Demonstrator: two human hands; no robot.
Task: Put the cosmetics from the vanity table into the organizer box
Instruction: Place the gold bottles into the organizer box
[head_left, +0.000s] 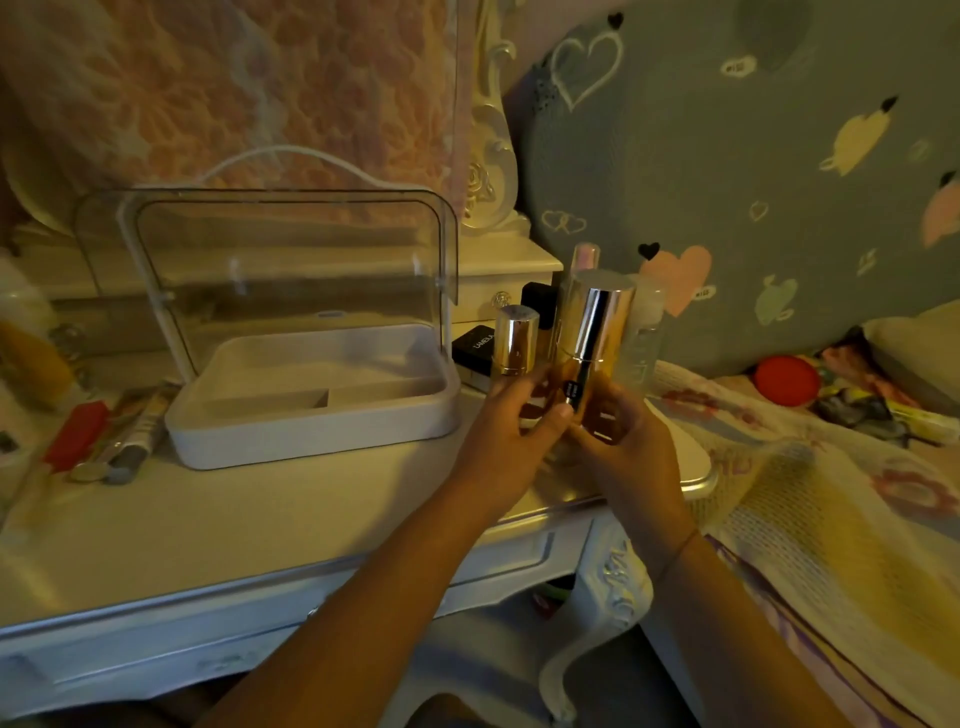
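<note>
A tall amber bottle with a shiny silver cap (592, 338) is held upright above the right end of the vanity table (260, 525). My left hand (511, 421) and my right hand (623, 441) both grip its lower part. Just behind the left hand stands a smaller amber bottle with a silver cap (514, 340). The white organizer box (311, 431) sits left of the hands, its clear lid (291, 260) raised and its tray showing nothing inside. More cosmetics cluster behind the bottles: a black compact (472, 345), a clear frosted bottle (647, 338) and a pink-capped tube (584, 257).
Tubes and a red item (78, 434) lie at the table's left end beside the box. A bed with a patterned blanket (831, 519) borders the table on the right, with a red round object (787, 382) on it. A small white drawer unit (498, 280) stands behind the box.
</note>
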